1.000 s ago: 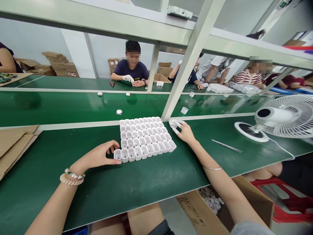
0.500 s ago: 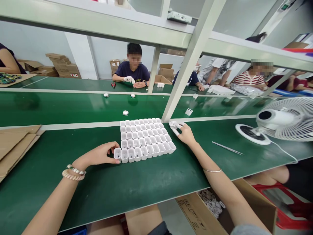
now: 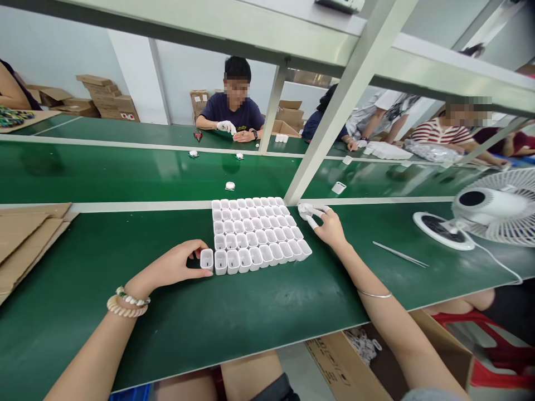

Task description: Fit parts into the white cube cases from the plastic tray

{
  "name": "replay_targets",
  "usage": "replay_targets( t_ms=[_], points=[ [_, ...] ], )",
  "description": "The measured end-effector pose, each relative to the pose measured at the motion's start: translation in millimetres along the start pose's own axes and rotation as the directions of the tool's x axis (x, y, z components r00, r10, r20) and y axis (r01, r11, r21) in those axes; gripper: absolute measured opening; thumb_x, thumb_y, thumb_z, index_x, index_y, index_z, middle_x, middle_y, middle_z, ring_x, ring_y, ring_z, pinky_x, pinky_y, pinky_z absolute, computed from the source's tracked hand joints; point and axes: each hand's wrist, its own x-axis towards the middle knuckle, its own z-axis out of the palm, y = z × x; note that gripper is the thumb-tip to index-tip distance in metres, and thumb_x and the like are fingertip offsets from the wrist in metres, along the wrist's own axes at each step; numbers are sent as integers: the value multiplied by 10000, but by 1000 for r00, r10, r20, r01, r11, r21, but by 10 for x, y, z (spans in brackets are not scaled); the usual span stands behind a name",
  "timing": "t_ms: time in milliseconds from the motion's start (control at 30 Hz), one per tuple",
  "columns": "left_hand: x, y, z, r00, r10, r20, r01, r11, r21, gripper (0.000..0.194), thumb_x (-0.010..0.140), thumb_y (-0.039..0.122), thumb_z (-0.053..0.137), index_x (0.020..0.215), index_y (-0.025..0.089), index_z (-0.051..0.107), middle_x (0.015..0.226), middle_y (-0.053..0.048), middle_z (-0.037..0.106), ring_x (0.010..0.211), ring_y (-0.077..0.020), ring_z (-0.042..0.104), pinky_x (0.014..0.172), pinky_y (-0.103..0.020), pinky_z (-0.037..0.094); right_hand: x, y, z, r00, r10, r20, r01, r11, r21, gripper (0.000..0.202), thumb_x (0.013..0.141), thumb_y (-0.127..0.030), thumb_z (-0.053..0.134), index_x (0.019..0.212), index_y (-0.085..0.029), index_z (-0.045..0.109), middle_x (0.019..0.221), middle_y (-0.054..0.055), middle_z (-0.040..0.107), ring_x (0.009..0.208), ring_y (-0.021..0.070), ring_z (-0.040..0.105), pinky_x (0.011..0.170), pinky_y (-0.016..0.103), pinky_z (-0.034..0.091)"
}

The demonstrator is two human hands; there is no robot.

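Observation:
My left hand [image 3: 179, 263] grips a small white open-topped cup [image 3: 206, 260] between thumb and fingers, just left of the front row. Several rows of similar white cups [image 3: 256, 225] stand side by side on the green table [image 3: 167, 328]; dark bits show inside some front ones. Beyond the block's right back corner, my right hand [image 3: 328, 225], with white covers on its fingertips, is closed on a small crumpled white item [image 3: 307, 210] that I cannot make out clearly.
Tweezers [image 3: 400, 254] and a white fan [image 3: 480, 209] are at the right. A slanted post [image 3: 326, 128] rises behind the cups. Cardboard sheets [image 3: 29, 239] lie at the left. White parts [image 3: 229, 186] rest on the green belt [image 3: 159, 172]. People sit across.
The cup in my left hand now stands slightly apart from the front row, with a narrow gap. The whole view has shifted a little; my right hand stays at the same corner.

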Motion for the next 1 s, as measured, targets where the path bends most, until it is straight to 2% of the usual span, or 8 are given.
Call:
replay_targets(
  t_ms=[167,233,333,433,533,667,800,1000],
  points=[
    [-2,-11,26,999,26,-42,-26,1000,-4,492,783,605,696,1034,194,596,1018,-51,641,895,-229,591,761,-333,457,76,-219,-121,984,17,-176,-7,999,53,329,926,-363,550,1090,-158,747,1087,166,700,1010,306,672,897,472,560],
    [-1,-16,37,997,25,-73,-25,1000,3,458,787,578,698,1006,192,585,1006,-49,641,878,-227,592,749,-334,458,268,-422,-166,987,-42,-156,60,992,109,303,937,-345,544,1089,-172,741,1063,145,709,974,280,676,887,439,560],
    [-1,-16,48,992,35,-118,-36,999,-7,397,804,522,694,993,199,561,1022,-38,639,897,-221,595,769,-337,470,794,-793,-74,971,-190,144,156,964,217,296,951,-265,517,1164,-201,711,1108,106,708,945,230,673,887,376,547],
    [-5,-20,46,983,64,-169,-72,997,-38,354,824,464,688,1021,207,545,1049,-30,637,932,-211,598,815,-339,483,1452,-1103,262,801,-126,586,58,989,133,360,910,-114,504,1228,-136,671,1260,151,660,1075,242,638,921,335,508],
    [-17,-28,24,968,98,-233,-112,992,-49,326,842,415,682,1060,214,546,1070,-27,635,945,-201,599,841,-336,490,1963,-1278,664,721,-79,688,22,996,91,516,799,-2,563,1308,-69,623,1218,202,678,1026,269,650,840,316,509],
    [-39,2,-14,931,142,-338,-165,985,-43,311,861,362,677,1114,223,559,1120,-28,635,942,-186,596,852,-326,496,2225,-1370,987,679,-77,730,-14,993,117,688,721,18,637,1383,-163,591,1129,109,734,845,195,664,719,238,489],
    [-53,71,-25,880,195,-433,-240,969,-50,334,867,332,691,1159,222,570,1161,-35,638,948,-179,598,863,-322,504,2199,-1342,1066,682,-52,729,-59,990,126,530,717,-23,661,1230,-153,694,979,64,763,727,169,644,651,225,459],
    [-57,91,5,791,271,-549,-339,940,-25,398,880,289,695,1243,213,550,1220,-65,620,942,-168,606,880,-335,522,2101,-1263,796,791,13,611,-148,974,170,364,781,-267,738,1105,-111,681,973,132,746,860,232,676,753,283,500]
  ],
)
